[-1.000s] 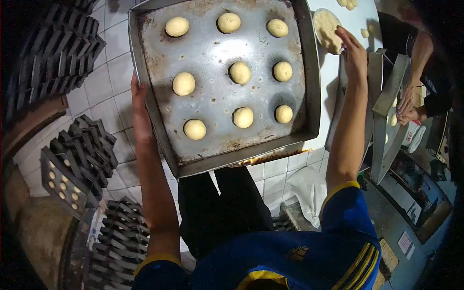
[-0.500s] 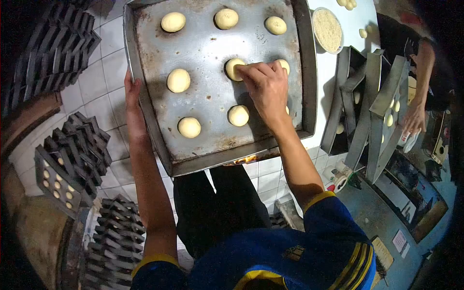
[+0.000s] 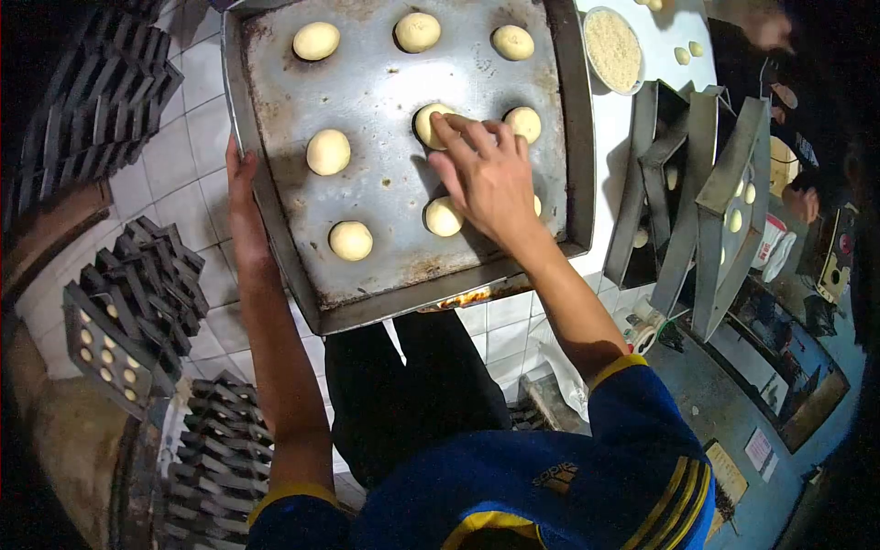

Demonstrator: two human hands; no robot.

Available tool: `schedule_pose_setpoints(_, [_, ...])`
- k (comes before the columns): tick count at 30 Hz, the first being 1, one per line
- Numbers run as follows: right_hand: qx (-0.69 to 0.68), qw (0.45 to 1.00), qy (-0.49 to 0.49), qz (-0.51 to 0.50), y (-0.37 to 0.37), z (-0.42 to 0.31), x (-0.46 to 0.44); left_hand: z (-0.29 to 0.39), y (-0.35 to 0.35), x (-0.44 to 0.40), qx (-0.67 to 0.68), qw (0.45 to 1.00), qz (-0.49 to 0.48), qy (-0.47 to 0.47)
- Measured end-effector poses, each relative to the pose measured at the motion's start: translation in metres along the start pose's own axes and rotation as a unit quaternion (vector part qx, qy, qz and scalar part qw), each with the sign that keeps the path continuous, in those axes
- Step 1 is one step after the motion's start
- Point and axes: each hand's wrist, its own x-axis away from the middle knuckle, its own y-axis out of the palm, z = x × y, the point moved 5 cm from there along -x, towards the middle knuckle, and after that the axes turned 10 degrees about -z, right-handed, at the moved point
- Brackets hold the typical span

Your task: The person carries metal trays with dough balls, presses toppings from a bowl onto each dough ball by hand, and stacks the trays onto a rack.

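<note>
A deep metal baking tray (image 3: 378, 192) fills the upper middle of the view, tilted a little. Round pale dough balls (image 3: 328, 151) sit on it in rows of three. My left hand (image 3: 243, 188) grips the tray's left wall, with its palm and some fingers hidden. Over the tray's right half, my right hand (image 3: 490, 174) has its thumb apart and its fingers stretched out. Its fingertips touch the centre dough ball (image 3: 429, 126). The same hand partly covers two balls in the right column and the lower middle one.
A bowl of pale crumbs (image 3: 614, 50) stands on the white table right of the tray. More trays (image 3: 701, 211) with dough balls lean beyond it, near another person's hand (image 3: 802, 203). Stacked trays (image 3: 137, 284) line the left side above a tiled floor (image 3: 206, 133).
My right hand has loosened from a pinch at the centre ball, and its thumb has spread away. The tray has shifted slightly left in view. The other person's hand has drawn back.
</note>
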Motion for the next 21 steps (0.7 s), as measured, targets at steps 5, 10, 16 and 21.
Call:
schedule_pose_setpoints(5, [-0.104, 0.990, 0.020, -0.095, 0.003, 0.008, 0.013, 0.002, -0.001, -0.003, -0.025, 0.999, -0.019, 0.027])
schedule_pose_setpoints(10, [-0.110, 0.992, -0.020, -0.058, -0.001, 0.003, -0.003, 0.013, 0.019, 0.004, 0.022, 0.998, -0.053, 0.019])
schedule_pose_setpoints(16, [-0.154, 0.972, -0.068, -0.162, 0.020, 0.011, -0.016, 0.013, 0.019, 0.007, 0.023, 0.999, -0.046, 0.018])
schedule_pose_setpoints(21, [-0.121, 0.977, 0.029, 0.174, -0.070, 0.138, -0.039, 0.007, 0.014, 0.002, 0.026, 0.998, -0.057, 0.031])
